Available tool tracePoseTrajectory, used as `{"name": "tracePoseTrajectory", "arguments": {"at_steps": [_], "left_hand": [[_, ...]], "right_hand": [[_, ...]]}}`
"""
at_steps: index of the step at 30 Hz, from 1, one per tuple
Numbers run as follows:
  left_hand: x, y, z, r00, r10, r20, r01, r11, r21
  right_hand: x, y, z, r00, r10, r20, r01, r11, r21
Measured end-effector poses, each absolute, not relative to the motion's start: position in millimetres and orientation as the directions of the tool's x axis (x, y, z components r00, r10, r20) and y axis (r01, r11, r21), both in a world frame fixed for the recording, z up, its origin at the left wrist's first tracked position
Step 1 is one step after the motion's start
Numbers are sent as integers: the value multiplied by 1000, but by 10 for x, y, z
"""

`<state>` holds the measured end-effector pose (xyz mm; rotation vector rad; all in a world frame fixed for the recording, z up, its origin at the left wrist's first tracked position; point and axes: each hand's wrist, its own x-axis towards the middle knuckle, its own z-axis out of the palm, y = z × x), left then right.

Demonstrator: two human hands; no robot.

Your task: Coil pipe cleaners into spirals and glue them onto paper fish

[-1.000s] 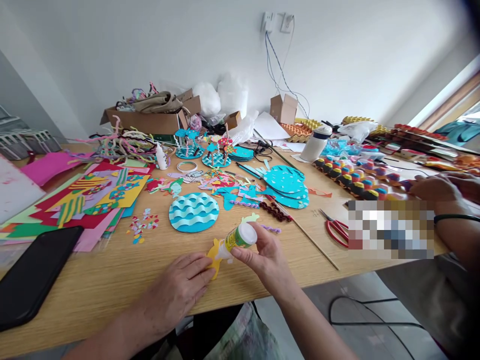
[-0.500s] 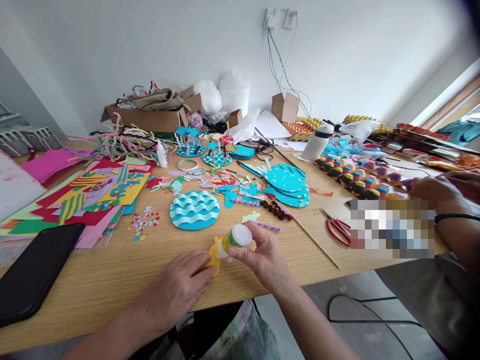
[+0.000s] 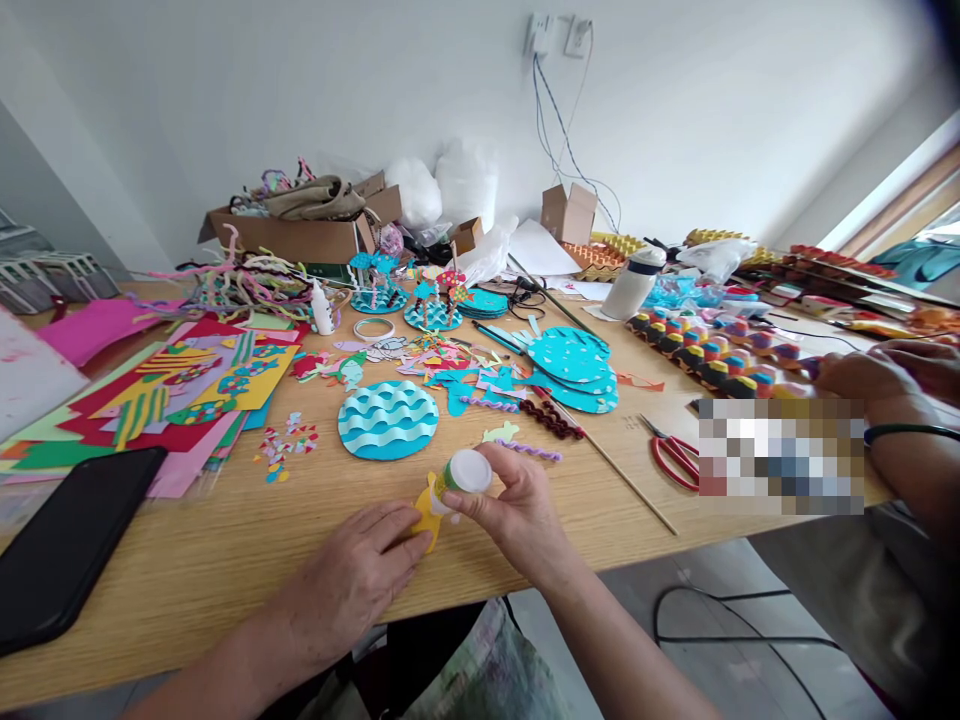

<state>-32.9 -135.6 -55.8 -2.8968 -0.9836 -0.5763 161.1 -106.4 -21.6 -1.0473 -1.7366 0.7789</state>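
Note:
My right hand [image 3: 521, 512] is closed around a glue stick [image 3: 469, 472] with a white end and a green label. The stick leans over a small yellow paper cutout [image 3: 426, 520] on the table in front of me, its lower end against the cutout. Whether glue shows there, I cannot tell. Fingers of my left hand [image 3: 360, 560] press the cutout's left side onto the table. Just beyond lie a blue paper oval with wavy strips [image 3: 388, 420] and a pale green cutout [image 3: 501, 433].
Coloured paper sheets [image 3: 180, 385] and a black phone [image 3: 67, 550] are on the left. To the right lie a wooden stick [image 3: 615, 470] and red-handled scissors [image 3: 675, 458]. Another person's hands [image 3: 885, 380] are at the right edge. Paper scraps [image 3: 442, 362] cover the middle.
My right hand has moved the glue stick slightly left, and its white end now faces me more. My left hand stays on the yellow cutout.

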Motion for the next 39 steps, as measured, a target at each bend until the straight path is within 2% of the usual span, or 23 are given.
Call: {"name": "tracePoseTrajectory", "arguments": {"at_steps": [7,15,21,29,39], "left_hand": [[-339,-1351,-577,727,592,347,600,-794,96],[-338,-1348,-587,730,605,319,606,-788,108],[-338,-1356,-581,731,590,344,597,-796,97],[-328,-1365,-528,731,588,345,602,-795,79],[-339,-1349,-570,753,579,313,595,-802,53]], "right_hand": [[1598,-1087,-197,-221,888,403,412,460,-787],[1609,-1087,-168,-247,876,415,446,483,-753],[1589,-1096,-166,-294,861,415,415,506,-756],[1687,-1052,-194,-148,922,357,383,386,-839],[1636,-1075,-184,-227,900,373,371,434,-821]]}}
